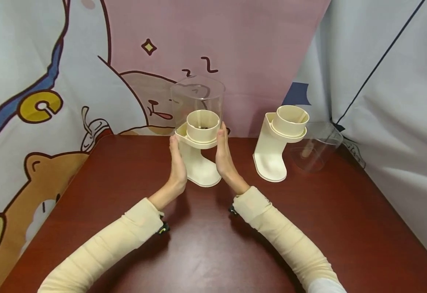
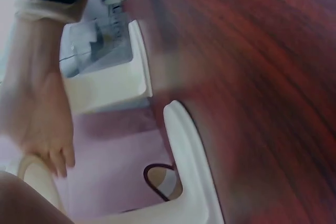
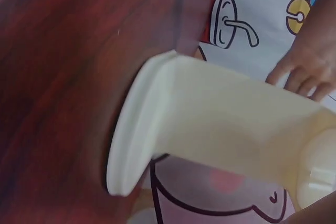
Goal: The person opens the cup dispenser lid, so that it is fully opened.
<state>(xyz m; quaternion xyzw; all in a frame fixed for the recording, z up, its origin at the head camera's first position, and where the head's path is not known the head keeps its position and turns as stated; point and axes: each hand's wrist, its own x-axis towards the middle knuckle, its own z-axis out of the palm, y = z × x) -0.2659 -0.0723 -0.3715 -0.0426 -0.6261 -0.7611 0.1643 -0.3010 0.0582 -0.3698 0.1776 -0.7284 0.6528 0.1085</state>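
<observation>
A cream plastic stand (image 1: 200, 169) with a flat foot and a round collar (image 1: 203, 129) stands upright on the table. A clear plastic container (image 1: 184, 101) rises over its top and overlaps the collar in the head view. On the stand's left side, my left hand (image 1: 178, 165) touches the upper part with straight fingers. My right hand (image 1: 226, 156) presses the opposite side, fingers pointing up. The right wrist view shows the stand's column (image 3: 226, 114) with the left fingertips along its edge. From the left wrist, the right fingers (image 2: 56, 158) appear at the round top.
To the right stands a second cream stand (image 1: 270, 156) of the same shape. Another clear container (image 1: 317, 150) is behind and right of it. The dark red table (image 1: 125, 171) meets printed cloth (image 1: 257, 49) at the back and sides.
</observation>
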